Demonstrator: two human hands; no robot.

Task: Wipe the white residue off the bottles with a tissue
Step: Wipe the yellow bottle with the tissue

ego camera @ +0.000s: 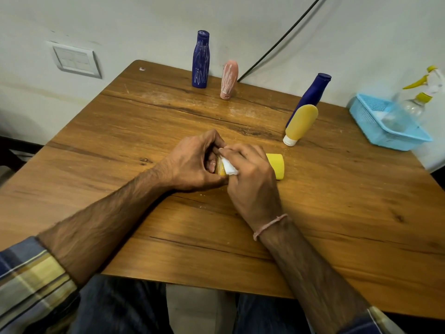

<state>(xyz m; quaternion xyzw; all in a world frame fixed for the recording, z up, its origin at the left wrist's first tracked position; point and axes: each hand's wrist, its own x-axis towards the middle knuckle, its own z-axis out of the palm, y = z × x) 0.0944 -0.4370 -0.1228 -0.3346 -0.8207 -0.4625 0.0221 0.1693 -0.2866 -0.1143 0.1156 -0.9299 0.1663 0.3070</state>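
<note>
A yellow bottle (277, 165) lies on its side on the wooden table (120, 141), mostly covered by both hands. My left hand (195, 162) grips its left end. My right hand (250, 174) pinches a white tissue (228, 168) against the bottle. At the back stand a dark blue bottle (200, 59) and a pink bottle (229, 79), both streaked with white residue. To the right stand another blue bottle (309, 96) and a yellow tube (301, 122) on its white cap, with no streaks visible.
A light blue plastic basket (368, 116) at the table's right edge holds a clear spray bottle (414, 102) with a yellow trigger. A black cable (277, 44) runs down the wall behind the table. A switch plate (75, 59) is on the left wall.
</note>
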